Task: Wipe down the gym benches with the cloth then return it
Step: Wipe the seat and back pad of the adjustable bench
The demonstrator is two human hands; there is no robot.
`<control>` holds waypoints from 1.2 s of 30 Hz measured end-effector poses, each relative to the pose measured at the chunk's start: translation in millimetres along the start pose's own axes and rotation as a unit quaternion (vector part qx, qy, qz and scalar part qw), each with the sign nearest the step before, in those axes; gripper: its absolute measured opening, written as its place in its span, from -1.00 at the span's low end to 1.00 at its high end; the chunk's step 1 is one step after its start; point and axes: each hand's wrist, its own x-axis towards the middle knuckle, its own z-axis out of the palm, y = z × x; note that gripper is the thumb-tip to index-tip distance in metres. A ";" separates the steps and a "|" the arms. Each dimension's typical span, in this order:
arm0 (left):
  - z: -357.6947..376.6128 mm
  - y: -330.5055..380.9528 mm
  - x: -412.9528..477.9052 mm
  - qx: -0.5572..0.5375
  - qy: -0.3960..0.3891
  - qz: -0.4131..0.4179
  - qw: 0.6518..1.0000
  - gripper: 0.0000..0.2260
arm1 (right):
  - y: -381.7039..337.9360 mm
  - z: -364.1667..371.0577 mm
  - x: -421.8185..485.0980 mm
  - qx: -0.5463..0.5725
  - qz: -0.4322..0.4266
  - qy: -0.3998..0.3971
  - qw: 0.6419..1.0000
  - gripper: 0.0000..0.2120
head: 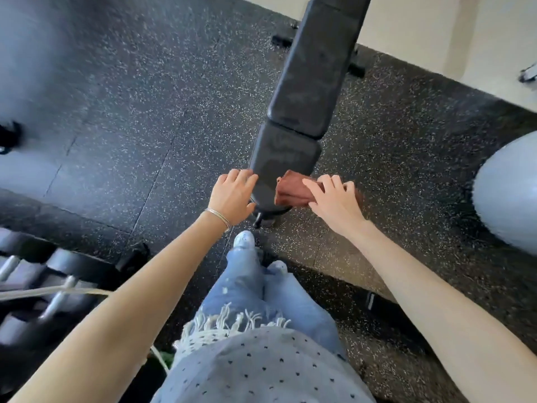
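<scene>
A black padded gym bench (313, 82) runs away from me, its near seat pad (283, 157) just ahead of my feet. My right hand (334, 199) presses a folded reddish-brown cloth (292, 190) against the right front corner of the seat pad, fingers spread over it. My left hand (232, 196) rests on the left front corner of the same pad with fingers lightly bent over its edge. A thin bracelet is on the left wrist.
The floor (151, 112) is black speckled rubber. A dumbbell rack (55, 280) stands at the lower left. A large grey exercise ball (508, 193) sits at the right. A pale wall (465, 33) closes the far right, with the bench feet (356, 69) near it.
</scene>
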 end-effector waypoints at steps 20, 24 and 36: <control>50.7 3.5 82.1 -0.164 -0.048 -0.274 0.946 -0.42 | 53.5 9.4 192.2 -0.106 -0.253 -0.062 0.960 -0.40; 82.0 33.9 92.5 -0.212 -0.075 -0.369 0.902 -0.41 | 58.0 24.0 222.7 -0.130 -0.318 -0.062 0.937 -0.40; 193.0 73.0 112.2 -0.318 -0.088 -0.499 0.801 -0.11 | 25.8 121.2 271.9 -0.136 -0.389 -0.072 0.908 -0.35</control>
